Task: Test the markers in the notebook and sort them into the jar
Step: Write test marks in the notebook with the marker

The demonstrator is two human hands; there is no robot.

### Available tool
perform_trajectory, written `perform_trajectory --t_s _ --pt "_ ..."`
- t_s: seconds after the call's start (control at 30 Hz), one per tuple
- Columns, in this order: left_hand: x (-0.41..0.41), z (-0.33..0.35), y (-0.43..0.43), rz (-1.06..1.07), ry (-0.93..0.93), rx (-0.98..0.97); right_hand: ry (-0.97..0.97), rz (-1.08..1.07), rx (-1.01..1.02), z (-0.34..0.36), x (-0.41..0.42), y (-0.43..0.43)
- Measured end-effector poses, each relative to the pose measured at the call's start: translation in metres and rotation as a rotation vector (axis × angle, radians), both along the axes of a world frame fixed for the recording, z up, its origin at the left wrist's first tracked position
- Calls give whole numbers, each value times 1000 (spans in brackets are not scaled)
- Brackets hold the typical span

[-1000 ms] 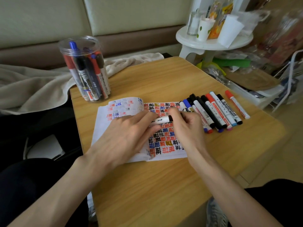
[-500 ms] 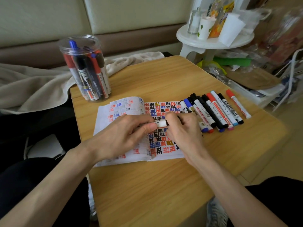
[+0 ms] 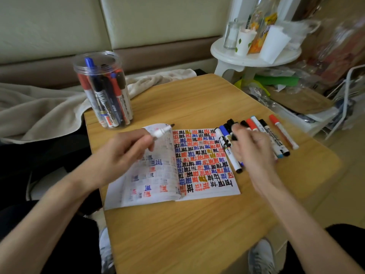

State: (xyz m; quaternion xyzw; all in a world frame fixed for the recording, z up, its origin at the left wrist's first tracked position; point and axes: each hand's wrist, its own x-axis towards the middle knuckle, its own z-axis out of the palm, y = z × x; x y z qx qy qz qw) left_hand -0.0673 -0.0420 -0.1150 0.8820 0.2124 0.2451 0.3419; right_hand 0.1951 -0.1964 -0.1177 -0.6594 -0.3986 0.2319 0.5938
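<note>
Wooden table (image 3: 197,224): carries the open notebook (image 3: 205,165), the clear jar (image 3: 116,56) at its far left corner, and a row of markers (image 3: 284,133) just right of the notebook.
Change: a second ago, both hands together on one marker over the page; now pulled apart, marker uncapped, dark tip bared.
Left hand (image 3: 122,153): clamped on the bared marker (image 3: 161,132), held above the left page, tip pointing away from the body.
Right hand (image 3: 252,149): swung over the near end of the row, blurred; fingers curled, something dark at them, unclear what; grip impossible to tell.
Meaning: probably ready for the test stroke; right page crammed with coloured marks, left page offering more room.
Counts: one notebook, one jar, one marker in hand; about eight showing in the row, perhaps more hidden behind that hand; roughly six or seven standing in the jar, packed too tight for a sure count.
Remaining: the whole row, by the look of it.
</note>
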Motion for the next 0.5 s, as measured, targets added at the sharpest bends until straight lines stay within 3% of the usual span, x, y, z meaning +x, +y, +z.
perform_trajectory --t_s 0.13,0.3,0.5 --pt "31 -9 -21 4 -115 -120 -160 234 -93 -20 -31 3" --pt "41 -11 -35 98 -213 -163 171 338 -117 -19 -45 2" --pt "50 -12 -39 128 -222 -88 378 341 -101 -17 -46 3"
